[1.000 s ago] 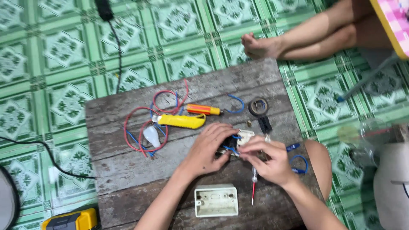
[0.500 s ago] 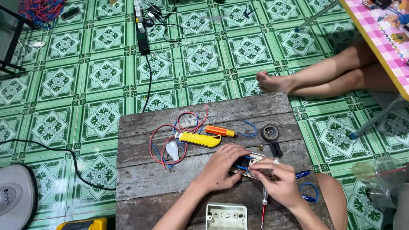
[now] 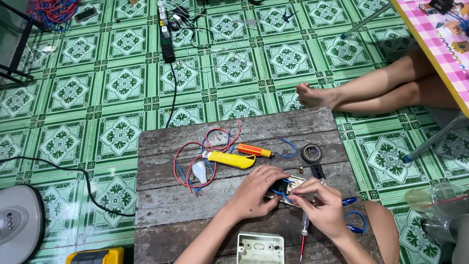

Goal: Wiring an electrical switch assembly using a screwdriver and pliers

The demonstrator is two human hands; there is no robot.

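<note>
My left hand point(image 3: 256, 193) and my right hand point(image 3: 322, 205) meet over a small beige switch plate point(image 3: 295, 185) with blue wires, on a weathered wooden board point(image 3: 161, 205). Both hands pinch it; the plate is mostly hidden under the fingers. A red-handled screwdriver point(image 3: 304, 232) lies under my right hand. A white plastic box point(image 3: 260, 248) sits near the board's front edge. Behind my hands lie a yellow utility knife point(image 3: 229, 159), an orange screwdriver point(image 3: 254, 150), a white bulb point(image 3: 199, 172) on red and blue wires, and a roll of black tape point(image 3: 311, 153).
Another person's bare legs point(image 3: 371, 90) stretch across the green tiled floor at the right, beside a pink-clothed table point(image 3: 439, 44). A black power strip point(image 3: 167, 36) and cables lie at the back. A grey fan base point(image 3: 19, 222) and a yellow device point(image 3: 95, 255) sit at the left.
The view has tilted up and back, showing more floor behind the board. My hands stay on the switch plate with only small finger shifts.
</note>
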